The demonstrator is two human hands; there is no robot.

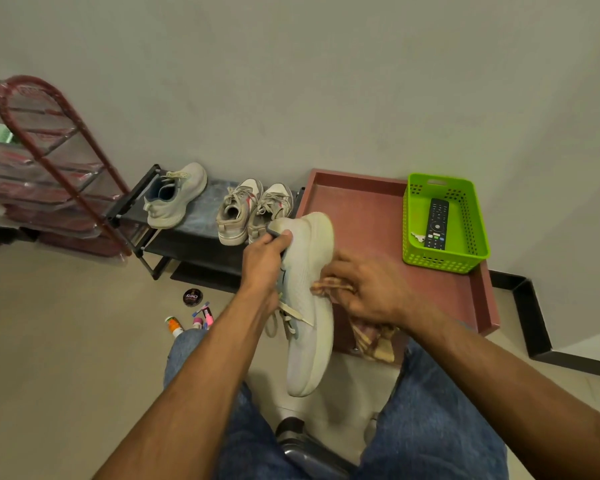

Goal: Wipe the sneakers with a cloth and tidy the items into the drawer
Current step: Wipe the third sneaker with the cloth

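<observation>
We count four sneakers. One white sneaker [309, 306] is held up over our lap at the centre of the view; our left hand [264, 258] grips its heel collar, fingers curled over the rim. Our right hand [371, 292] clutches a striped cloth [371, 341] against the shoe's side, at about 3 o'clock from the shoe; the cloth's loose end hangs below the wrist.

The other three sit on a low black shoe rack [187, 244] at 11 o'clock: a single white sneaker [174, 195] on the left, and a grey pair [253, 211] side by side, just behind the held shoe's heel.

At 1 o'clock lies one open reddish drawer [361, 202], with one green perforated basket [444, 223] in its far right corner holding one black remote control [436, 225].

On the floor at 9 o'clock we see one round polish tin [192, 297] whose lid reads "Cherry", one orange-and-white tube [174, 326] and a few small pink items [203, 315], too small to tell. A red-framed covered rack [42, 168] stands at 10 o'clock.
</observation>
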